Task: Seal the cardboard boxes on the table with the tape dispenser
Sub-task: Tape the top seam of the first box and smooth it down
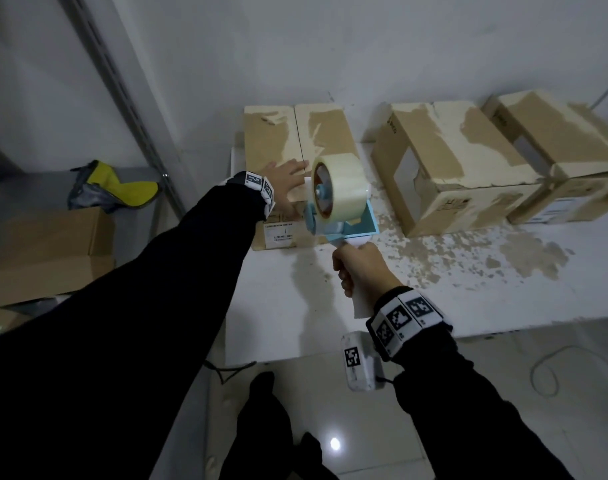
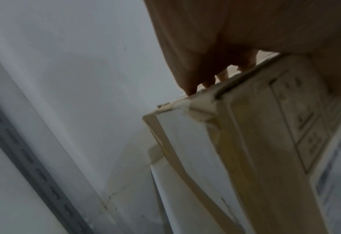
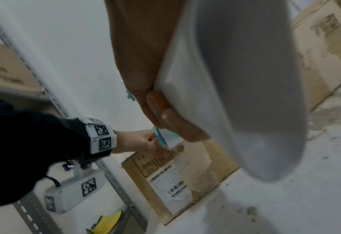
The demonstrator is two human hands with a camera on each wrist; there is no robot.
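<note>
The left arm is stretched forward and the left hand (image 1: 284, 176) lies flat with straight fingers. The right hand (image 1: 359, 268) is nearer the body, fingers curled in a tight grip.

A white desk (image 1: 434, 306) stands against a pale wall, its surface blotched with brown patches towards the right. Three worn cardboard boxes sit directly on it in a row along the far edge: a left box (image 1: 295, 140), a middle box (image 1: 451, 168) with a rectangular hole in its left side, and a right box (image 1: 565, 147) touching the middle one.
</note>
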